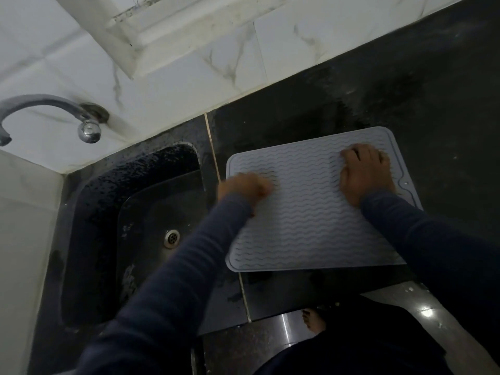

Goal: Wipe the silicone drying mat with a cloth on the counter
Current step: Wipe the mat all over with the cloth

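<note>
The pale grey, wavy-ridged silicone drying mat (311, 220) lies flat on the black stone counter (433, 104), just beside the wet black sink (108, 212), round metal drain (171, 238) in its basin. The right hand (365, 174) presses the mat, bent fingers bunched together. The left hand (244, 189) is on the mat's left edge, its fingers too blurred to tell.

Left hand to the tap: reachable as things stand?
Probably yes. The left hand sits at the left edge of the mat, and only the open sink lies between it and the tap.
</note>
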Motion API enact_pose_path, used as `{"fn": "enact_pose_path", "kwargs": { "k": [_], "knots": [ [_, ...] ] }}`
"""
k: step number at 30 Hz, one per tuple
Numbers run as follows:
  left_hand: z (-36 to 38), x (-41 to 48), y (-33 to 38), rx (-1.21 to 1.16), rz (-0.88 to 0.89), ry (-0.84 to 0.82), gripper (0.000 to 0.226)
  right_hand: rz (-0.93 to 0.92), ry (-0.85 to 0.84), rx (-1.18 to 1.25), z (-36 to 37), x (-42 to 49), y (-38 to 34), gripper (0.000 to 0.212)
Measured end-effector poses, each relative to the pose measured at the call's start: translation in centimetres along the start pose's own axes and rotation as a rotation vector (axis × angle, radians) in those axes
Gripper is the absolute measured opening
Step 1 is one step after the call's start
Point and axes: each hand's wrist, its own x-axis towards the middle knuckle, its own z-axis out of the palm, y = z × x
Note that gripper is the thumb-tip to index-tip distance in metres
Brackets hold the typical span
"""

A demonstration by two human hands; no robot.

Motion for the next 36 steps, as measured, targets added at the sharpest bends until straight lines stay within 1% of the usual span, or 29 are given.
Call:
{"fn": "enact_pose_path", "kwargs": {
  "k": [1, 2, 3, 4, 5, 6, 7, 8, 9, 10, 11, 12, 14, 15, 16, 17, 18, 20, 21, 22, 24, 26, 27, 28, 29, 31, 32, 34, 36],
  "knots": [
    [-1.1, 0.0, -2.2, 0.208, -0.072, -0.097, 0.024, 0.001, 0.002, 0.0, 0.0, 0.0, 0.0, 0.043],
    [-2.1, -0.2, -4.2, 0.362, -0.147, -0.171, 0.024, 0.006, 0.004, 0.001, 0.0, 0.0, 0.0, 0.046],
    [-2.7, -0.5, -6.1, 0.42, -0.207, -0.212, 0.027, 0.001, -0.001, 0.001, 0.1, 0.0, -0.1, 0.048],
    [-3.2, -0.6, -7.6, 0.415, -0.231, -0.204, 0.029, -0.006, -0.006, -0.004, 0.1, 0.0, -0.1, 0.048],
    [-3.5, -0.2, -8.0, 0.355, -0.223, -0.129, 0.032, 0.002, -0.01, -0.008, 0.1, 0.0, 0.0, 0.046],
    [-3.4, 0.5, -7.5, 0.242, -0.217, 0.003, 0.036, 0.009, -0.02, -0.016, 0.0, 0.1, 0.1, 0.044],
    [-3.1, 0.9, -6.4, 0.084, -0.186, 0.165, 0.043, 0.005, -0.029, -0.032, 0.1, 0.1, 0.1, 0.042],
    [-2.5, 1.4, -4.7, -0.096, -0.107, 0.289, 0.046, 0.001, -0.034, -0.041, 0.1, 0.0, 0.0, 0.042],
    [-2.1, 1.5, -2.2, -0.247, 0.0, 0.366, 0.047, 0.001, -0.03, -0.043, 0.0, 0.1, -0.1, 0.042],
    [-1.5, 1.3, 0.5, -0.357, 0.123, 0.364, 0.046, 0.003, -0.024, -0.041, -0.2, 0.2, -0.2, 0.042],
    [-0.6, 0.7, 3.4, -0.379, 0.239, 0.322, 0.046, 0.005, -0.023, -0.042, -0.2, 0.2, -0.2, 0.041],
    [0.5, 0.3, 6.1, -0.324, 0.331, 0.275, 0.047, 0.006, -0.022, -0.044, -0.2, 0.2, -0.1, 0.041],
    [2.3, -1.0, 8.1, -0.246, 0.378, 0.165, 0.047, 0.009, -0.014, -0.036, -0.1, 0.1, 0.0, 0.041],
    [3.2, -1.5, 7.0, -0.308, 0.353, 0.148, 0.045, 0.007, -0.008, -0.025, 0.0, 0.2, 0.0, 0.042],
    [4.1, -1.8, 4.7, -0.39, 0.311, 0.172, 0.042, 0.007, -0.004, -0.015, 0.0, 0.1, 0.1, 0.043],
    [4.5, -1.9, 1.7, -0.414, 0.223, 0.2, 0.043, 0.01, 0.002, -0.007, 0.0, 0.2, 0.1, 0.045],
    [5.0, -1.7, -1.5, -0.389, 0.108, 0.211, 0.052, 0.014, 0.009, -0.001, 0.1, 0.2, 0.1, 0.047],
    [5.6, -1.2, -7.0, -0.208, -0.121, 0.213, 0.066, 0.009, 0.012, -0.008, 0.1, 0.1, 0.0, 0.052],
    [5.4, -1.1, -8.3, -0.154, -0.182, 0.212, 0.069, 0.008, 0.011, -0.015, 0.1, 0.1, 0.0, 0.053],
    [5.2, -0.9, -8.4, -0.154, -0.214, 0.228, 0.07, 0.009, 0.011, -0.018, 0.1, 0.1, 0.0, 0.053],
    [4.2, -1.1, -6.0, -0.299, -0.22, 0.318, 0.061, 0.008, 0.01, -0.021, 0.1, 0.1, -0.1, 0.053],
    [3.9, -1.5, -2.2, -0.401, -0.124, 0.415, 0.046, 0.011, 0.006, -0.031, 0.1, 0.1, 0.0, 0.051],
    [4.1, -1.9, 0.3, -0.44, -0.048, 0.427, 0.043, 0.013, 0.006, -0.034, 0.1, 0.2, 0.0, 0.049],
    [4.7, -2.5, 3.1, -0.472, 0.039, 0.406, 0.046, 0.008, 0.005, -0.038, 0.2, 0.2, 0.0, 0.045],
    [5.4, -3.3, 5.6, -0.455, 0.133, 0.349, 0.054, 0.004, 0.005, -0.047, 0.3, 0.1, 0.0, 0.042],
    [6.4, -5.4, 9.0, -0.335, 0.285, 0.226, 0.07, 0.005, 0.013, -0.043, 0.2, 0.2, 0.0, 0.041],
    [6.8, -5.8, 8.8, -0.279, 0.309, 0.217, 0.065, 0.008, 0.015, -0.03, 0.3, 0.1, 0.0, 0.041],
    [7.5, -5.6, 5.8, -0.301, 0.21, 0.249, 0.051, 0.004, 0.004, -0.033, 0.3, 0.1, 0.1, 0.042],
    [8.1, -5.0, 1.1, -0.347, 0.001, 0.253, 0.053, 0.001, 0.004, -0.033, 0.5, 0.1, 0.3, 0.043]
  ]
}}
